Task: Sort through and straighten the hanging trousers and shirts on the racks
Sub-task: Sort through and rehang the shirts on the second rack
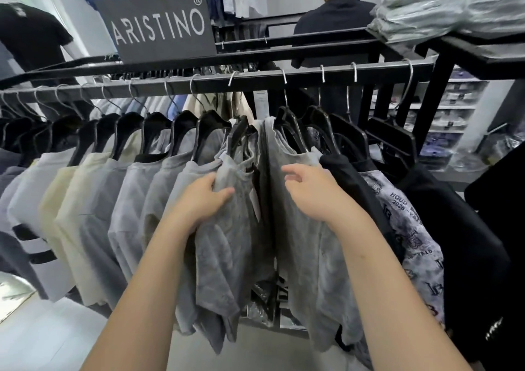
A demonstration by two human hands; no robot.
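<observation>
Where a black rail [255,82] runs across a clothing shop, a row of T-shirts hangs from black hangers [211,123]: cream shirts [74,200] and pale grey ones to the left, two washed grey shirts in the middle, then a black shirt [349,171] and a printed shirt [409,228] to the right. Two bare forearms reach up from the bottom edge. The left hand [203,200] grips the shoulder of the left grey shirt [227,242], with the thumb across the front of the cloth and the fingers curled behind it. The right hand [312,191] rests on the shoulder of the right grey shirt [306,257], its fingers loosely bent and spread, holding nothing. A dark gap separates these two shirts. Above the rail stands a dark sign [159,21] reading ARISTINO. A shelf at upper right carries folded garments [454,4] in clear wrapping. Beyond the rack stands a person in a dark top [335,15], back turned.
</observation>
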